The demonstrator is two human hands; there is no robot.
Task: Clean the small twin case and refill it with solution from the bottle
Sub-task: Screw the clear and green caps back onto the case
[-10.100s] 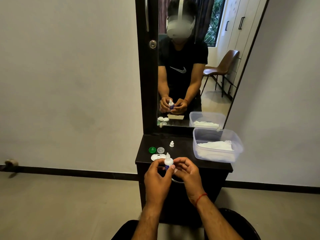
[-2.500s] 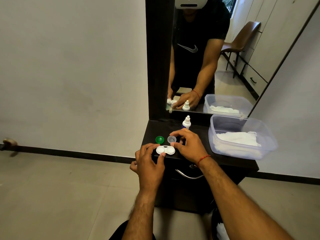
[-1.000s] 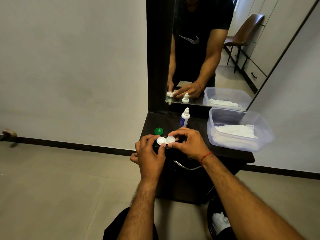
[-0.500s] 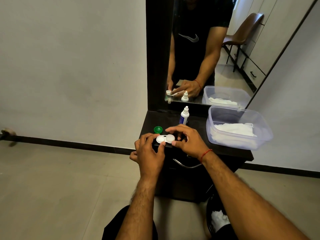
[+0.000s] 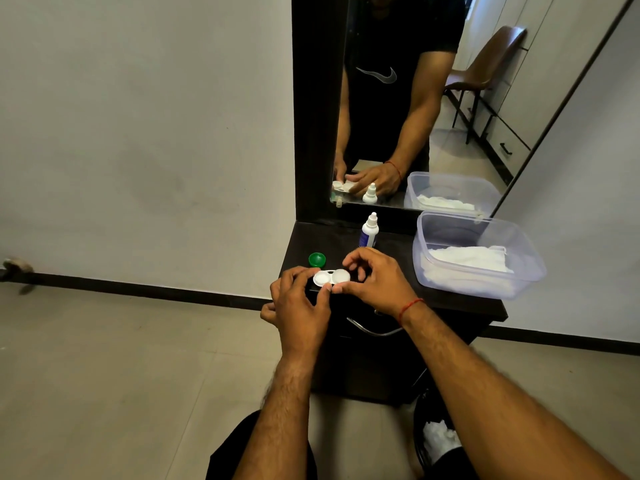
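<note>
Fingers [image 5: 327, 288] of your left hand [image 5: 300, 308] and right hand [image 5: 378, 283] pinch the small white plastic twin case [image 5: 329, 278] — clear round cap [image 5: 341, 274] just seated; green round cap [image 5: 317, 259] next.

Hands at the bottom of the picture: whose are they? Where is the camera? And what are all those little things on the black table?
They belong to one person, who wears the camera on the head, so you see what that person sees when looking down. The mirror shows the same person from the front. The left hand and the right hand each pinch one end of the small white twin case, at the front of the dark cabinet top. On that top stand a little white bottle and a loose green cap. To the right sits a clear plastic tub with white tissue inside.
</note>
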